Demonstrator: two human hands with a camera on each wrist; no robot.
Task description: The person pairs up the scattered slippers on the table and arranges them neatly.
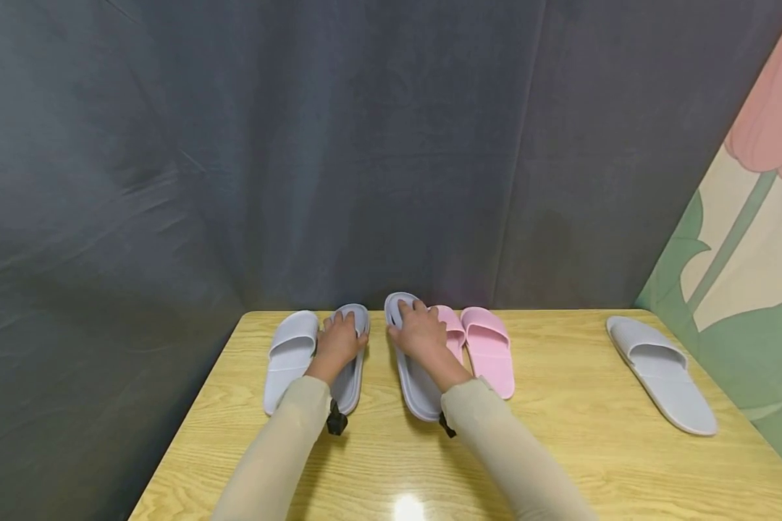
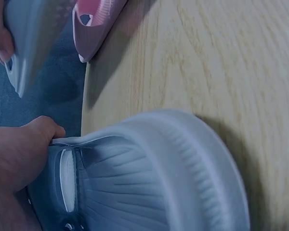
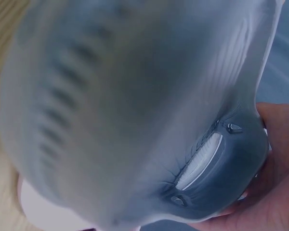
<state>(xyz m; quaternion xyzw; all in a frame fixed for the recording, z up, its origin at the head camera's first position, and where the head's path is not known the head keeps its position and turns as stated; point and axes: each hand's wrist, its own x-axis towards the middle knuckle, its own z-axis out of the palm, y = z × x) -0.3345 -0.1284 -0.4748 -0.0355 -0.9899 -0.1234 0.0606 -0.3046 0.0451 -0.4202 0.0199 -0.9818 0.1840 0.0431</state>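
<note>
In the head view my left hand grips a grey slipper across its strap. The left wrist view has the thumb at the strap's edge of this slipper. My right hand grips another grey slipper, whose toe reaches past the table's far edge in the head view. Seen from the right wrist, the fingers wrap the strap end of that slipper. A pale grey slipper lies just left of my left hand. A pink slipper is partly hidden behind my right hand.
A second pink slipper lies right of the first. Far right on the wooden table is another pale grey slipper, near a flower-patterned panel. A dark curtain hangs behind the table's far edge.
</note>
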